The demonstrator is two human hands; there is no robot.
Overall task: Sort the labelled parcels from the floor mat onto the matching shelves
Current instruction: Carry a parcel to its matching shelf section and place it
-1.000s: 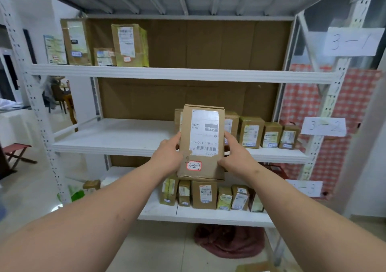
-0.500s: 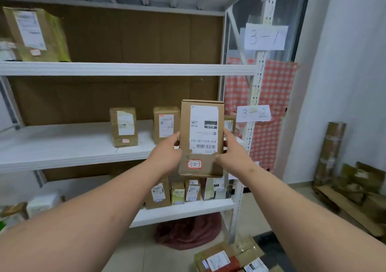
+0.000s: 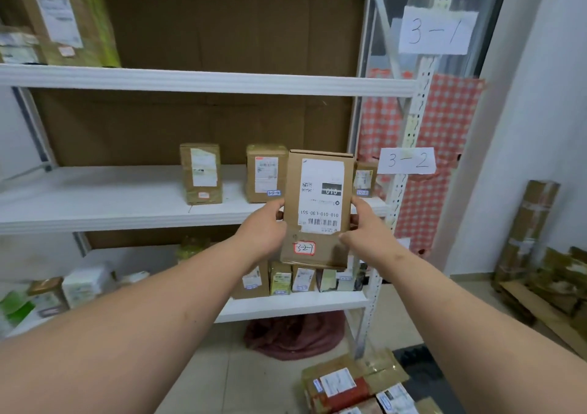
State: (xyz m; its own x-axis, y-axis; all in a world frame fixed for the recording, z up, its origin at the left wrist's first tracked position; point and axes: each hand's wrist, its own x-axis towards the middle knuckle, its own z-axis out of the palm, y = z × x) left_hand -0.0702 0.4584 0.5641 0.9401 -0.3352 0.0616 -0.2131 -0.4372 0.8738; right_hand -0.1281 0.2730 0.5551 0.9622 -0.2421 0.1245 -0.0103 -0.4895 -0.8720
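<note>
1. Holding one brown parcel (image 3: 318, 210) upright in front of the rack, label side toward me so I can read it; it is off the floor mat, in the air just before the middle shelf (image 3: 127, 213).
2. Left hand (image 3: 265, 227) curls round the parcel's left edge, thumb on the front face. Right hand (image 3: 362, 224) does the same on the right edge, thumb near the lower front. Both grip, neither is slack.
3. Two-sided hold keeps the box square and the face unobstructed, which looks deliberate for checking the code.
4. Red-bordered sticker (image 3: 304, 248) low on the parcel reads roughly 3-2-something; last digit not clear to me.
5. Paper sign "3-2" (image 3: 406, 161) is taped to the right post at middle-shelf height; sign "3-1" (image 3: 436, 32) sits above it at the upper shelf. So I judge the middle shelf is the match.
6. Three brown boxes already stand upright on that shelf, labels outward; there is free board between the left box (image 3: 200, 173) and the next one (image 3: 266, 173), and left of both.
7. More parcels (image 3: 349, 388) lie on the floor at lower right, so sorting is only partly done.
8. Next move, as I judge it: push forward and set it down upright, label out.
</note>
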